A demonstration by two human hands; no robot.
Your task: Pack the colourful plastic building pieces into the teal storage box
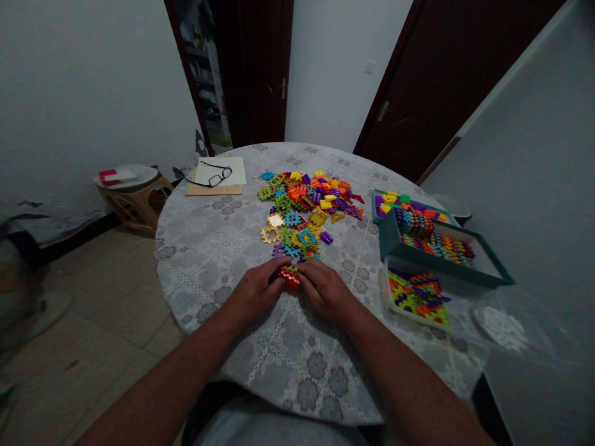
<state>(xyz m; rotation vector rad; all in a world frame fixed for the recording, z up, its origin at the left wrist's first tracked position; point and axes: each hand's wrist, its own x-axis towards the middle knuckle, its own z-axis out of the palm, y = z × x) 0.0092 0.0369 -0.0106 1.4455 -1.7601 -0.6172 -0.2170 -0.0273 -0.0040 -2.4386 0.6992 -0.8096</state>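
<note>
Close to the front of the round table, my left hand [261,286] and my right hand [321,286] grip a small stack of red and green plastic building pieces [290,277] from both sides. The fingers of each hand are closed on it, and parts of the stack are hidden behind them. Just beyond my fingertips lie flat notched pieces in purple, blue and yellow [294,235]. Farther back spreads a heaped pile of mixed colourful pieces [311,193]. A purple piece [326,238] lies a little apart, to the right.
At the right stand a teal box [450,266] of stacked pieces, its teal lid [375,201] with loose pieces, and a clear tub [390,297]. Glasses [216,180] rest on paper [238,168] at the left. A stool [134,198] stands beside the patterned tablecloth [199,241].
</note>
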